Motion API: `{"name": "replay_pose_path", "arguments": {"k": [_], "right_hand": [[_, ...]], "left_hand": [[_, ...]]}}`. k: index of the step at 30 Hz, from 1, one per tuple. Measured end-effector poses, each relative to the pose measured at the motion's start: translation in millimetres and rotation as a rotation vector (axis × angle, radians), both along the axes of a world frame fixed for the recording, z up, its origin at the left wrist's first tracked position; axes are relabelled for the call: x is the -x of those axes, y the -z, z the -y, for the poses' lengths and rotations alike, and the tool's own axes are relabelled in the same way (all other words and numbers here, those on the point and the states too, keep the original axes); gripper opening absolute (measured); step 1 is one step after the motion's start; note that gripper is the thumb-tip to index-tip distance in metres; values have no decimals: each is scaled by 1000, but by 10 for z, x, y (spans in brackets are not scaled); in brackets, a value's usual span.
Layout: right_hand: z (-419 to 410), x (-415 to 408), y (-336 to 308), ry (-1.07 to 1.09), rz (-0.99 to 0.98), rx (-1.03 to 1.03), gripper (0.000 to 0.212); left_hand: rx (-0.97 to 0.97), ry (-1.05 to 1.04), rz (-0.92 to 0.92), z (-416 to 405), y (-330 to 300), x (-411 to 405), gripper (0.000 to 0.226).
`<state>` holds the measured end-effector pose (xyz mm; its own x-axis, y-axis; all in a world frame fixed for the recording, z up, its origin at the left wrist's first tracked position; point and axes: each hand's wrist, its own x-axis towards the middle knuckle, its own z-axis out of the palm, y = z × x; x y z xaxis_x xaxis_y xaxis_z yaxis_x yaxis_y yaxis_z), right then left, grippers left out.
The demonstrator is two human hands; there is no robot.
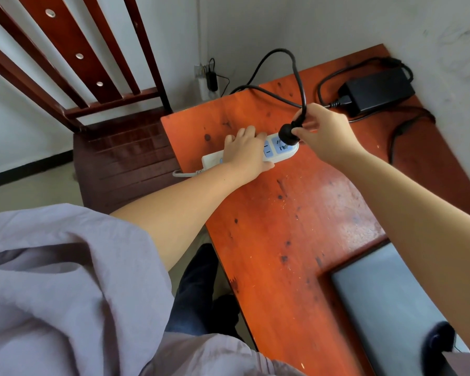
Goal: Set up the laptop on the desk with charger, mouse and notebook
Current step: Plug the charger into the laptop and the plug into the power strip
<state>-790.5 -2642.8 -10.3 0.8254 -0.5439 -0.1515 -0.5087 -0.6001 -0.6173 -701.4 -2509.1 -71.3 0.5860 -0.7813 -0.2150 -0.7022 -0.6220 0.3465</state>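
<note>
A white power strip (281, 152) lies on the orange-red desk (282, 213) near its far left edge. My left hand (246, 151) presses flat on the strip's middle. My right hand (324, 131) pinches the black charger plug (287, 133), whose prongs sit at the strip's end socket. The plug's cable (296, 74) loops up and back to the black charger brick (377, 89) at the desk's far right corner. A closed grey laptop (385, 299) lies at the near right, with a dark mouse (437, 340) beside my right forearm. No notebook is in view.
A dark red wooden chair (120, 147) stands left of the desk, touching its edge. A wall socket with a small black adapter (211, 78) sits on the far wall. The strip's white cord (185, 173) hangs off the desk's left edge. White walls close in behind and right.
</note>
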Motion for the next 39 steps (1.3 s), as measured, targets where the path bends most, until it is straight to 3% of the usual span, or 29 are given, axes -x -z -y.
{"name": "replay_pose_path", "arguments": {"k": [8,14,23,39], "right_hand": [[-19,39,62,-3,16,21,13],[-51,-10,9,-146,-54,201,15],[-137,23,105,-205,-93,297,16],[-175,51,194,-193,-53,267,14]], "left_hand": [[11,-15,-13,-3,6,1,59],[6,-4,-11,-15,-6,-1,59],[4,0,-15,-15,-35,-1,54],[-31,1,18,2,-74,6,48]]}}
